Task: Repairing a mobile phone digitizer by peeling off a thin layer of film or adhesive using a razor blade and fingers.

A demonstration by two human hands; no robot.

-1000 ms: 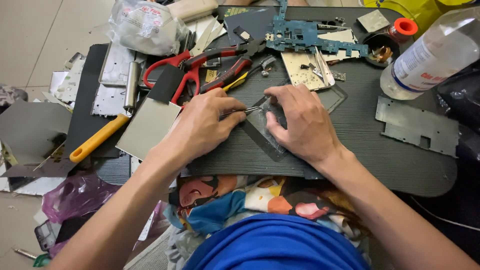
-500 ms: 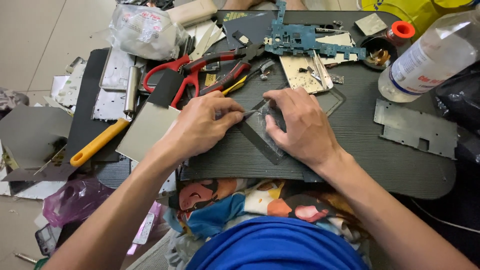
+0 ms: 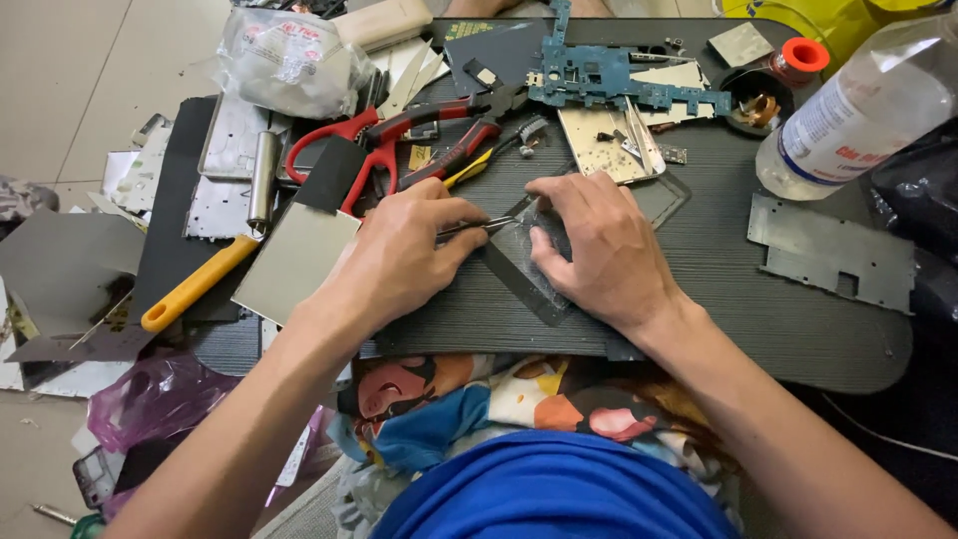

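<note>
Pinching tweezers — left hand fingers closed, right hand pressing glass panel

Both bare hands meet at the centre of the frame.

The left hand comes in from the lower left on a bare forearm, its fingers curled and pinched together, knuckles up. The right hand enters from the lower right, palm down, fingers bent and spread, fingertips pressing downward just beside the left.
</note>
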